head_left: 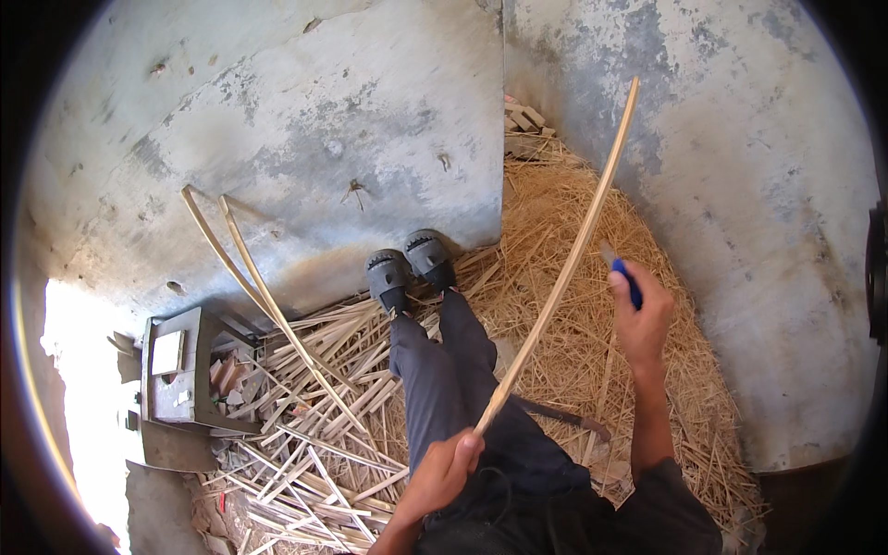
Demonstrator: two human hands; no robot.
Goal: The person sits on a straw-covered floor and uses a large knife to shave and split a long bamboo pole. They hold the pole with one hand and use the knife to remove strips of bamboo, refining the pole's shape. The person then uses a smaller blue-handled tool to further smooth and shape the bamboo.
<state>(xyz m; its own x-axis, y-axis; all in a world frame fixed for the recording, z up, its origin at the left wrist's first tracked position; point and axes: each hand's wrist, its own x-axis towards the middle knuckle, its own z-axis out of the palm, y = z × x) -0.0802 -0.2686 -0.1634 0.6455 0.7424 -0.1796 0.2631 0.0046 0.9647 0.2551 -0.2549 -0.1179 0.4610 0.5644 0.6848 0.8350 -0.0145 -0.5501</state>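
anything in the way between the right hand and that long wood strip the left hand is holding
Nothing visible blocks the right hand from the wood strip: only the blue-handled tool it holds reaches into the gap, and the shavings seen there lie beneath, on the floor.

Both hands are curled, the right farther forward

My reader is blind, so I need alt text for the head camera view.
A person's left hand grips the near end of a long pale strip, while the right hand holds a blue-handled tool to its right. Loose strips and straw-like shavings lie around their legs, beside patchy, stained walls.
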